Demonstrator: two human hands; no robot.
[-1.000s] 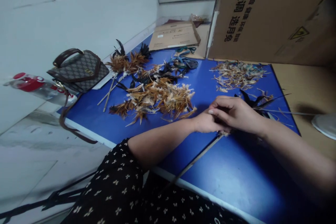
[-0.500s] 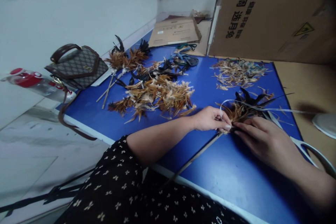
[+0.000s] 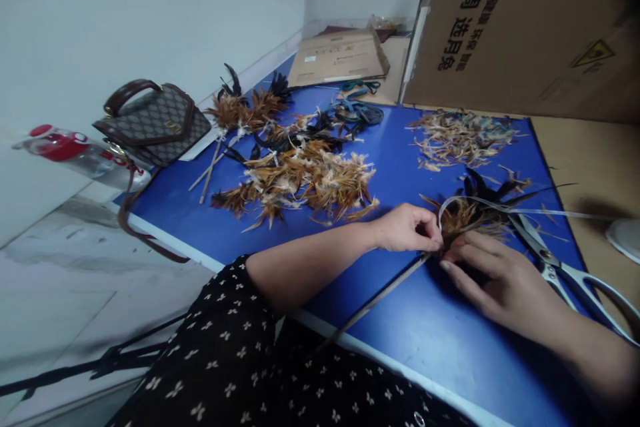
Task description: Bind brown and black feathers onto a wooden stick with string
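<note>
My left hand (image 3: 407, 228) is closed in a pinch, its fingertips on a clear plastic strip (image 3: 480, 201) where it meets the end of a thin stick (image 3: 383, 293). The stick slopes down toward my lap. Brown and black feathers (image 3: 463, 213) fan out from its upper end. My right hand (image 3: 500, 273) curls around this end from the right, thumb and forefinger close to the binding point; the exact contact is hidden by the fingers. Large scissors (image 3: 550, 260) lie partly under the right hand and wrist, blades toward the feathers.
Brown feather bunches (image 3: 310, 180) lie mid-table, with finished-looking feather sticks (image 3: 245, 110) behind. Loose feather bits (image 3: 463, 137) are at the back right. A handbag (image 3: 155, 121) and bottle (image 3: 85, 155) stand left. A cardboard box (image 3: 525, 33) rises behind; a white spool (image 3: 625, 237) sits right.
My right hand's fingers have drawn slightly off the binding point, with the thumb lower and farther from the forefinger. More of the scissors shows. The view has shifted slightly.
</note>
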